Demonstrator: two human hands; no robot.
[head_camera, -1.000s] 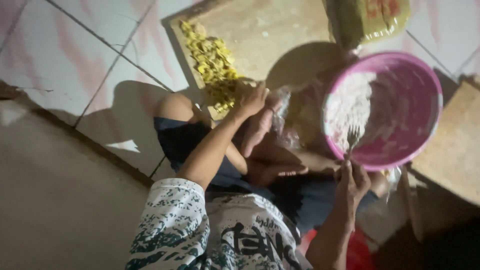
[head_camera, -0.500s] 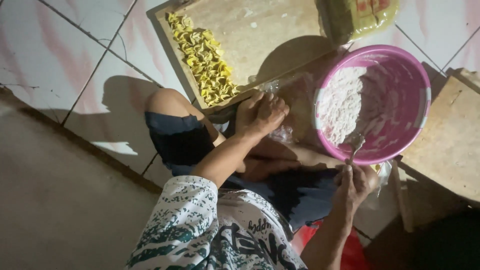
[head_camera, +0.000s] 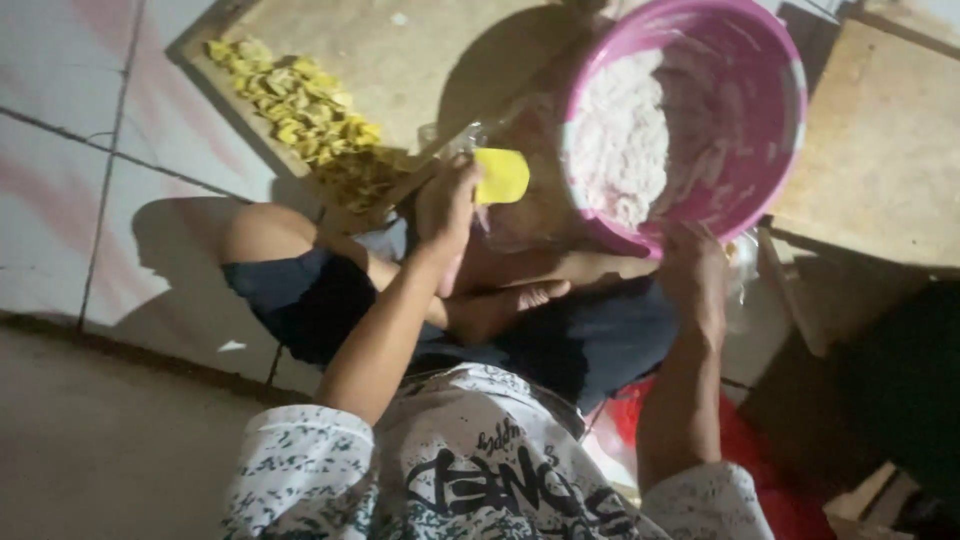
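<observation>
Pink basin (head_camera: 775, 130) rests beside wooden board (head_camera: 400, 60) on tiled floor (head_camera: 90, 120).

A board (head_camera: 400, 60) lies on the floor (head_camera: 90, 150) ahead of the person's crossed legs, with a row of folded dumplings (head_camera: 300, 105) along its left edge. Right of it sits a bowl (head_camera: 770, 130) holding filling (head_camera: 625, 150). A wrapper (head_camera: 502, 175) hangs between board and bowl.

Home food-preparation spot on the floor: pale square floor tiles with pink streaks (head_camera: 60, 170); flat wooden board (head_camera: 400, 60) laid on them, bearing small folded yellow dumplings (head_camera: 300, 105); round pink plastic basin (head_camera: 770, 130) of white filling; person seated cross-legged
</observation>
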